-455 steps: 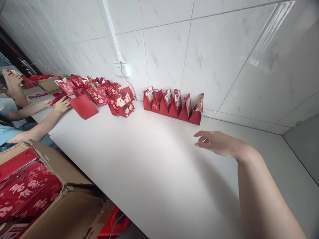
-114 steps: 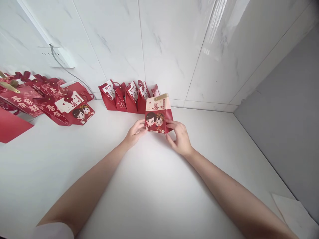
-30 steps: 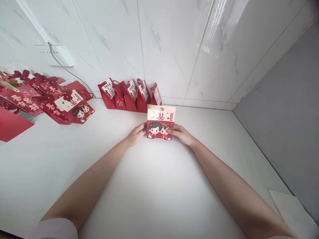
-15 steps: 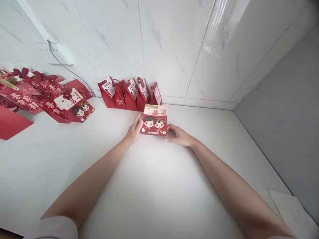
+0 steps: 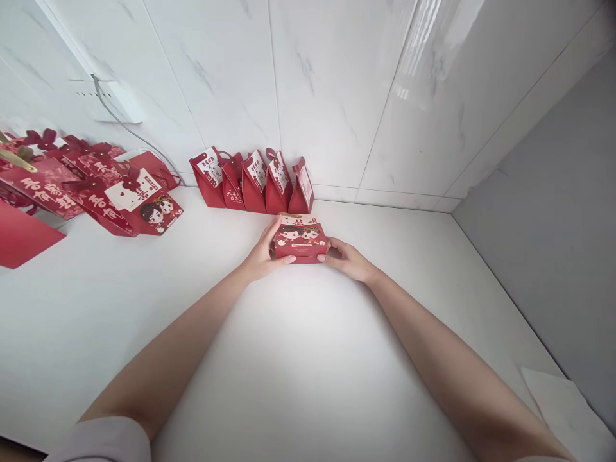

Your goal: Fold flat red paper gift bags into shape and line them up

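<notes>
Between my hands is a red and cream gift box (image 5: pixel 301 240) with two cartoon faces on its front. It is tilted so that its lower front edge shows. My left hand (image 5: pixel 264 253) is closed around the box's left side, its thumb along the bottom front edge. On the other side, my right hand (image 5: pixel 347 258) grips the lower right corner, thumb at the front. The fingers behind the box are partly hidden. Just behind it stands a row of red gift boxes (image 5: pixel 255 183) against the wall.
More red gift boxes and bags (image 5: pixel 99 199) crowd the left of the white table (image 5: pixel 308 359). A grey cable (image 5: pixel 125 129) runs down from a wall socket (image 5: pixel 113 102) behind them. White paper (image 5: pixel 561 398) lies at the right front.
The box has tipped back, so its face looks shorter and its lower edge shows. My left thumb has moved to the front bottom edge, and my right hand has closed on the corner.
</notes>
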Motion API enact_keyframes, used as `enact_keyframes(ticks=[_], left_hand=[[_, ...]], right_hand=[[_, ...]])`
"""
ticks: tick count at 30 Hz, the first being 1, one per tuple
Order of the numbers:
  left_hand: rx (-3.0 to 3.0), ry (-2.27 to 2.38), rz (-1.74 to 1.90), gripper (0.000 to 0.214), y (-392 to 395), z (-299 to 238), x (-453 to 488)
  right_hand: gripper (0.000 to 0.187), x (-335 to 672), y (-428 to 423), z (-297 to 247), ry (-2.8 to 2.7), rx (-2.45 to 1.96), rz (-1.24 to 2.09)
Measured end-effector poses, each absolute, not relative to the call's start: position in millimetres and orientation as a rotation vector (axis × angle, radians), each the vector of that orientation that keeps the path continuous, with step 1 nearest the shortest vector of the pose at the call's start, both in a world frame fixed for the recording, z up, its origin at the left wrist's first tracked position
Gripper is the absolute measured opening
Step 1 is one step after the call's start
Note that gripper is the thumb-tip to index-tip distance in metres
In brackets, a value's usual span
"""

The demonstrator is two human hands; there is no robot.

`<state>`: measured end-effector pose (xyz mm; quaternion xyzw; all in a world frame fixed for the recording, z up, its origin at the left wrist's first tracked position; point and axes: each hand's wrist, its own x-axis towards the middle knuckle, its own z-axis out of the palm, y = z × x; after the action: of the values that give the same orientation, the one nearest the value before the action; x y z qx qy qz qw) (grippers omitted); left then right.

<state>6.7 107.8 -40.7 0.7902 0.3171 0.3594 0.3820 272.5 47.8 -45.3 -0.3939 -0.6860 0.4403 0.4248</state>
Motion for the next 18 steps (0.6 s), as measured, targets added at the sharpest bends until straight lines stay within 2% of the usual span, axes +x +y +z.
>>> enact_keyframes(ticks=[1,4,6,12,18], left_hand=[[1.963,0.809,0.901,0.098,107.4,-41.3,7.7],[1.885,0.845,0.871,0.081,106.5,-41.4,10.2],[1.933,0.862,0.874,0.072,106.7,-41.0,10.9],[2.023,0.87,0.87,0.066,109.3,-42.9,10.6],[2.104,0.849,0.878,0.074,108.7,-42.4,10.0]], right_hand=[[0.043,272.5,47.9,-46.6,-1.691,-0.993,1.08],[0.081,273.8,49.7,-51.6,-1.627,-1.025,1.023],[0.093,275.0,51.3,-53.4,-1.654,-1.003,0.983],[0.069,275.3,53.3,-50.1,-1.807,-0.884,0.946],[0.063,274.1,52.8,-50.3,-1.807,-0.895,0.919]])
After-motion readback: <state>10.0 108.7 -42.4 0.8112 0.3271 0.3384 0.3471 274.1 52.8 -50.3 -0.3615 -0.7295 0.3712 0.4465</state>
